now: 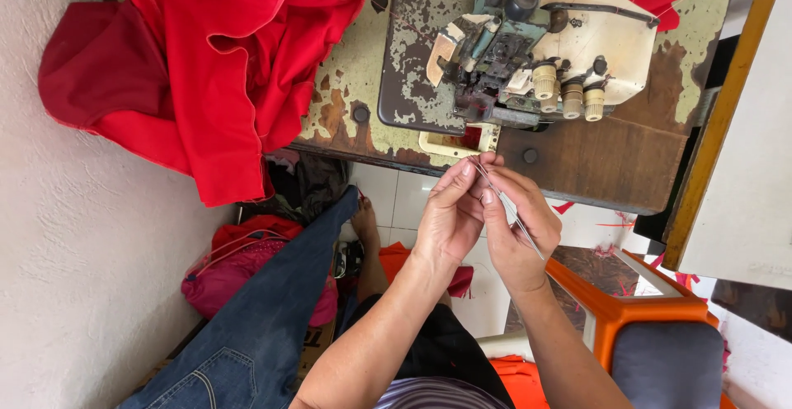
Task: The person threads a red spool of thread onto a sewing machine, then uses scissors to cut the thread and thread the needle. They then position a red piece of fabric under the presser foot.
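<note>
A person seated at a worn sewing desk [627, 161] holds a pair of slim metal tweezers [507, 207] between both hands, just below the desk's front edge and above tiled floor. The right hand [520, 223] grips the tweezers along their length, the shaft running diagonally down across the palm, while the thumb and forefinger of the left hand [450, 215] pinch together at the tool's upper tip. The fingertips of both hands touch there; whether a thread is caught between them is too fine to tell.

On the desk directly above the hands stands a cream-coloured overlock sewing machine [544, 54] with three ribbed tension knobs [569, 95] along its near side, set on a metal plate with badly flaking paint. A heap of bright red fabric [206, 62] lies over the desk's left end and spills down its front against a white wall.

Below the desk, a pink bag [235, 277] sits on the floor, stuffed with red and pink cloth. The person's leg in blue jeans [272, 318] stretches beside it. An orange chair frame [615, 306] with a grey cushion stands at the right.
</note>
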